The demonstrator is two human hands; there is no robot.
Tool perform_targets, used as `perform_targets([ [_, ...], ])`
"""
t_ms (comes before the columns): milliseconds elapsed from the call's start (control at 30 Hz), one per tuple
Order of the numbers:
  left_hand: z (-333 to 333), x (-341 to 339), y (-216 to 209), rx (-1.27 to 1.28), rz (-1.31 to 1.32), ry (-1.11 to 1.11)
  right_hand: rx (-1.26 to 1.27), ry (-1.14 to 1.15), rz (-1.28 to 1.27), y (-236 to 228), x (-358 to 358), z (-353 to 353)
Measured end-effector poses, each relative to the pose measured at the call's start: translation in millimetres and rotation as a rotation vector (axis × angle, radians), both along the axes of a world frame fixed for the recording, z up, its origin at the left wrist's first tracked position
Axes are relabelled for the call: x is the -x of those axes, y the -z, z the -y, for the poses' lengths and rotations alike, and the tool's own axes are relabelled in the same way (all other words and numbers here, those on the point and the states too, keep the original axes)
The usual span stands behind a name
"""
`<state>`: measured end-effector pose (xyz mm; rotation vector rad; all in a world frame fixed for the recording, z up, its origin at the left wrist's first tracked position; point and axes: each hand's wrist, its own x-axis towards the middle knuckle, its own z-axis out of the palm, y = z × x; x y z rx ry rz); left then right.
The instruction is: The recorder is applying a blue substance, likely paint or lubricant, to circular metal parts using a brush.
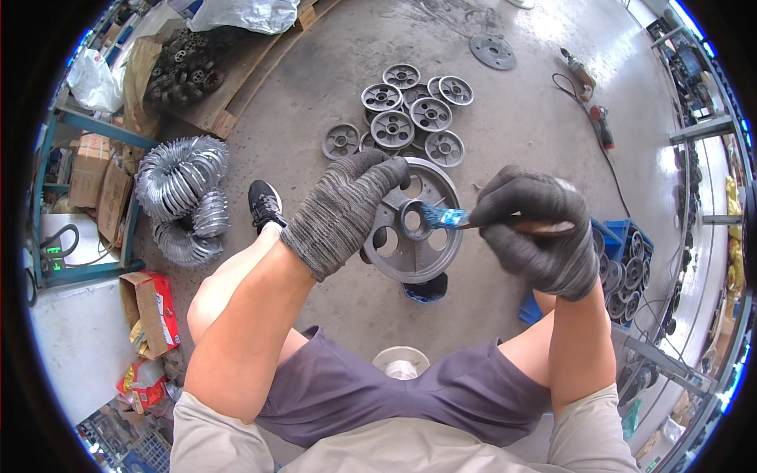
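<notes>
Head view: gripping a gray wheel (410,251) by its rim (448,256) in the left hand (347,209), pinching a brush (455,218) in the right hand (548,252) — blue bristles (433,214) at the wheel's hub (415,234). Beyond the wheel, piled smaller wheels (392,130); left of it, silver ducting (181,181).

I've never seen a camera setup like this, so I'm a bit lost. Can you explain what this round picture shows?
There is no robot here, just a person. The picture comes from a wide fisheye camera on their head, looking down, so straight edges bend near the rim. The gloved left hand holds a grey wheel; the gloved right hand holds a brush, its bluish bristles near the wheel's middle. On the floor beyond lie a cluster of more wheels and, farther right, a drill-like tool and a red-and-black tool.
</notes>
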<state>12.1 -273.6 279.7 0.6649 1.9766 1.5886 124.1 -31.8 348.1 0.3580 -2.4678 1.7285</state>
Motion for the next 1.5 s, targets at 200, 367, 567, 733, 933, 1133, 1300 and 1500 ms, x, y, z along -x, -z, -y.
perform_targets([
  [200,-10.6,-12.1,-1.7,0.065,-0.369,0.037,-0.27,0.009,-0.135,3.8,-0.8,16.2],
  [367,-30.3,-28.4,-40.0,0.14,-0.197,-0.003,-0.194,0.141,0.241,-1.4,-6.3,13.8],
  [567,-25.4,-26.7,-38.4,-0.002,-0.227,-0.047,0.774,0.301,0.675,23.5,-3.6,6.8],
  [733,-25.1,-19.2,-23.3,0.018,-0.077,-0.237,0.95,0.401,0.412,16.4,-11.2,-15.7],
  [933,-53.3,-11.2,10.2,-0.118,0.314,-0.34,0.891,0.436,0.266,-15.4,-23.8,-41.9],
  [1133,-48.6,18.3,89.0,-0.075,0.655,-0.326,0.123,0.614,-0.43,-15.1,-5.2,-50.4],
  [1300,-258.2,-68.5,63.6,-0.059,-0.273,-0.095,0.533,0.716,-0.256,-32.6,-23.7,-75.0],
  [1500,-368.8,-131.9,70.7,-0.015,0.771,0.403,0.703,0.706,-0.304,-42.5,-22.8,-98.5],
])
